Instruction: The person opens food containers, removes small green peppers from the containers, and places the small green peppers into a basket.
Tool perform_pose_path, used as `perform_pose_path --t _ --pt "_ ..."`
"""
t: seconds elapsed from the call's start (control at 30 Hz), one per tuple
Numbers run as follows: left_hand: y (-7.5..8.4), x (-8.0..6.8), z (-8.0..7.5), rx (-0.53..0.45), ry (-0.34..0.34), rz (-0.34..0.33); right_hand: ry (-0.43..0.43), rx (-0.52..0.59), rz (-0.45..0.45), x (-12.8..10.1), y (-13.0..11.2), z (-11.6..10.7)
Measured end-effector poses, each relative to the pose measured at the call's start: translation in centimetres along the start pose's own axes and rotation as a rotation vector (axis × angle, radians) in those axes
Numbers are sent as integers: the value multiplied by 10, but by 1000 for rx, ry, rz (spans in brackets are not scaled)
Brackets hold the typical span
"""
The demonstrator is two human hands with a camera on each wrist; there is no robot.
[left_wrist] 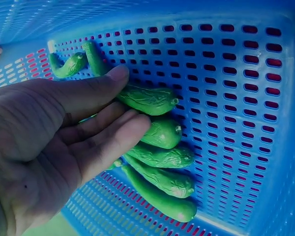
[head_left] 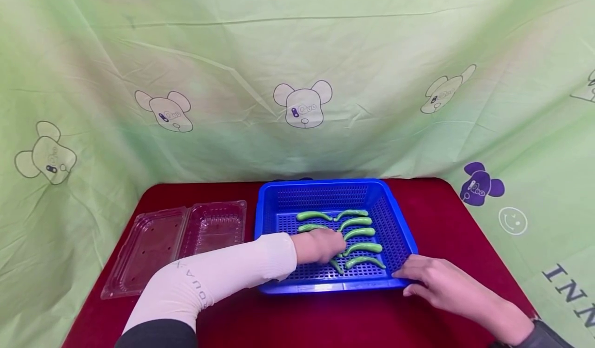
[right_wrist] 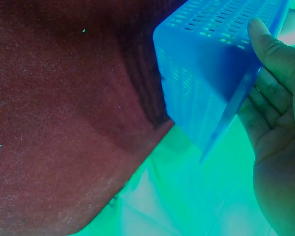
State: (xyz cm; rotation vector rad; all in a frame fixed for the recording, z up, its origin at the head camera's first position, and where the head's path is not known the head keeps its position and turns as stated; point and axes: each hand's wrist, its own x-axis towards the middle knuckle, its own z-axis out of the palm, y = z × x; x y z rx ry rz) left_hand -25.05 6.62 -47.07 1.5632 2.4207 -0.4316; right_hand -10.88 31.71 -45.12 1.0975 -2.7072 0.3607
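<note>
A blue perforated basket (head_left: 325,184) stands on a red table and holds several small green gourds (head_left: 359,233). My left hand (head_left: 337,247) reaches into the basket. Its fingers lie fairly straight over the gourds (left_wrist: 162,157), and the thumb (left_wrist: 108,81) touches the stem end of one gourd (left_wrist: 150,100). My right hand (head_left: 402,280) rests against the basket's near right corner. In the right wrist view its thumb (right_wrist: 270,46) lies on the basket wall (right_wrist: 201,73), with the fingers (right_wrist: 265,113) beside the rim.
An open clear plastic clamshell box (head_left: 181,234) lies left of the basket. The red table (head_left: 441,219) ends close behind the basket, where a green cloth backdrop (head_left: 297,53) hangs. The table's right edge drops off just past my right hand.
</note>
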Motion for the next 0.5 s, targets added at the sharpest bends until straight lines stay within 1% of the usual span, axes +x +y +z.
perform_pose_path --t 0.1,0.17,0.23,0.3,0.37,0.5 --pt "-3 -4 -5 -17 -2 -8 -4 0 1 1 1 0" --pt "-7 -8 -11 -30 13 -19 -13 3 8 0 1 0" --pt "-14 -15 -20 -49 44 -35 -29 12 24 -1 1 -1" --pt "-24 -24 -27 -83 94 -67 -45 20 36 -3 2 -2" --pt "-37 -37 -34 -117 157 -117 -51 17 40 -5 2 -2" --pt "-70 -68 -39 -189 306 -254 -47 25 54 -7 1 -3"
